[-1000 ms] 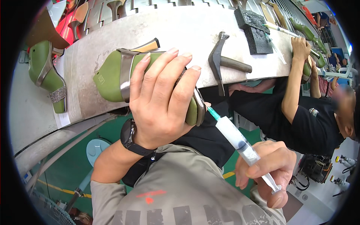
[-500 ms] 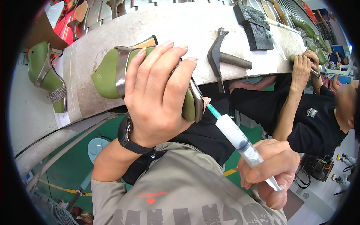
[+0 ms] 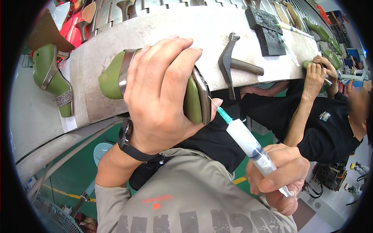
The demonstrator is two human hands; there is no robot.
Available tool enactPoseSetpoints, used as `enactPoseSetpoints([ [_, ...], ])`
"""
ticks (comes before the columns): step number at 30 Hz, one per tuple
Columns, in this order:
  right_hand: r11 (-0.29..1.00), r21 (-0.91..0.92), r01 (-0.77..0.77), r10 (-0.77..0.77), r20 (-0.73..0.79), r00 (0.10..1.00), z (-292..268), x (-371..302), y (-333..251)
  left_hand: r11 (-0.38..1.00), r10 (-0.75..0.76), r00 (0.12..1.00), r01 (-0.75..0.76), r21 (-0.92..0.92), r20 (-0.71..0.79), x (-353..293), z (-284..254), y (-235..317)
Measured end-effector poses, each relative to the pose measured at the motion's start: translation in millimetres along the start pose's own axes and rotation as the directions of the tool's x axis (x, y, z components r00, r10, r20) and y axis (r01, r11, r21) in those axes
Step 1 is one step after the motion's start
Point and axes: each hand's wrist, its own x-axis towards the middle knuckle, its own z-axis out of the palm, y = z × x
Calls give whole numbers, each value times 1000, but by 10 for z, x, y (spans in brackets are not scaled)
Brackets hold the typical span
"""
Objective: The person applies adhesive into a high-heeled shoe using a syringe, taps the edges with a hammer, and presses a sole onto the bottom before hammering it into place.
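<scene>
My left hand [image 3: 157, 95], wearing a black watch, wraps over a green shoe last [image 3: 111, 77] at the near edge of the bench. A shiny metallic-brown strap crosses the last, and a dark sole edge runs along its right end. Much of the last is covered by my palm and fingers. In my right hand [image 3: 281, 171] is a clear plastic syringe [image 3: 244, 139] with white contents and a dark plunger seal. Its thin needle, on a green hub, points up-left, with the tip at or very near the sole edge. Contact cannot be made out for sure.
A hammer [image 3: 246, 66] lies on the bench [image 3: 194, 23], beside black blocks [image 3: 268, 37] and other syringes [image 3: 297, 29]. Another green last with straps [image 3: 52, 77] is at the left. Metal conveyor slats run behind. At the right, a co-worker [image 3: 322, 116] handles a green last.
My left hand has turned the last slightly, so its tan edge at the top no longer shows and more of the sole edge does. The syringe has shifted slightly; its needle now shows more.
</scene>
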Motion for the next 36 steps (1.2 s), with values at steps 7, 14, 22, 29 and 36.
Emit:
enactPoseSetpoints([
  [7, 996, 79, 30, -34, 46, 998, -77, 13, 121, 1000, -14, 1000, 14, 10, 5, -1, -25, -13],
  [14, 993, 101, 52, -56, 37, 998, -121, -36, 125, 1000, -6, 1000, 6, 3, -2, 33, 12, -15],
  [22, 980, 187, 66, -9, -293, 956, -562, 295, 297, 995, -95, 993, 96, -20, 66, 148, -125, 65],
  [29, 984, -63, -167, 85, -658, 748, -1433, 1268, 909, 981, -99, 988, 117, -158, 117, 225, -252, 192],
  [36, 686, -713, -149, -463, -584, 667, -1274, 924, 1029, 979, -126, 987, 139, -150, 98, 244, -240, 171],
])
